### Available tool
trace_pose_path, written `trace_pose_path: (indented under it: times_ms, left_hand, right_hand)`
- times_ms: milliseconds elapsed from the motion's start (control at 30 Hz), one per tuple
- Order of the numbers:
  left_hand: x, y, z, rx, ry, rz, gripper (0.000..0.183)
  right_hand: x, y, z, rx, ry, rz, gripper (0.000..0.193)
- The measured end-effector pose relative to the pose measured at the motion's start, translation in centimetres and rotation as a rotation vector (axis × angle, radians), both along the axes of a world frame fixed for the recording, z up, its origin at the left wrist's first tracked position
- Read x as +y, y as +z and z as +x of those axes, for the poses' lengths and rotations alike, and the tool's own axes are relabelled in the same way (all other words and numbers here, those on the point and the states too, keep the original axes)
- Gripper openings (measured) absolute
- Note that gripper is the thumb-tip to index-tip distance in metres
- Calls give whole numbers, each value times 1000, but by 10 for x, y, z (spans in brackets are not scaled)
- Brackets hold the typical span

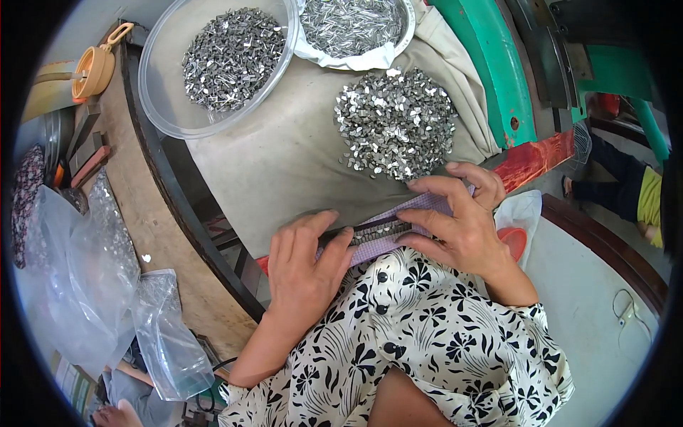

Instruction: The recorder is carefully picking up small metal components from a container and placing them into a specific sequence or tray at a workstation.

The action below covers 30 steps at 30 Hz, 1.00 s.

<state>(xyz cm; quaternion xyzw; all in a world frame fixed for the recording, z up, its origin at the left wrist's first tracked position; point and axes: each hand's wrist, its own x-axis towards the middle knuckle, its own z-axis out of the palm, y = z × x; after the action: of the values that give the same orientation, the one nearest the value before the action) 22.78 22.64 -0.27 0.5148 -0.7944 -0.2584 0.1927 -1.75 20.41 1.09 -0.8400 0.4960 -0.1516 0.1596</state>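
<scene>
Neatly rowed metal pieces (381, 232), grey, partly shiny.

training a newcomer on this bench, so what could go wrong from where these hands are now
1. The row of small metal pieces lies between the left hand and the right hand, right by the patterned shirt; a slip might tip pieces into the person's lap.
2. The right hand's fingers are close to the loose metal pile, so a careless sweep could scatter it.
</scene>
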Motion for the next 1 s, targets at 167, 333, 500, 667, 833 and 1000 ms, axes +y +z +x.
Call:
trace_pose_path:
  times_ms: [167,333,500,667,833,1000]
  left_hand:
    - [3,-4,1,-19,-32,-129,29]
    - [0,-1,5,-9,19,-6,30]
    - [-3,-3,5,8,15,-34,32]
    - [-8,-3,4,16,16,-45,32]
    - [-8,-3,4,6,-5,-28,30]
    - [-9,-2,3,14,11,-20,28]
  right_hand:
    - [5,-7,-5,31,45,-94,30]
    - [6,-13,-12,36,58,-200,28]
    - [-5,-4,-12,30,26,-29,27]
    - [-10,2,-4,-1,99,-141,23]
    - [-12,4,14,237,226,-340,7]
    - [-17,8,22,265,271,-311,6]
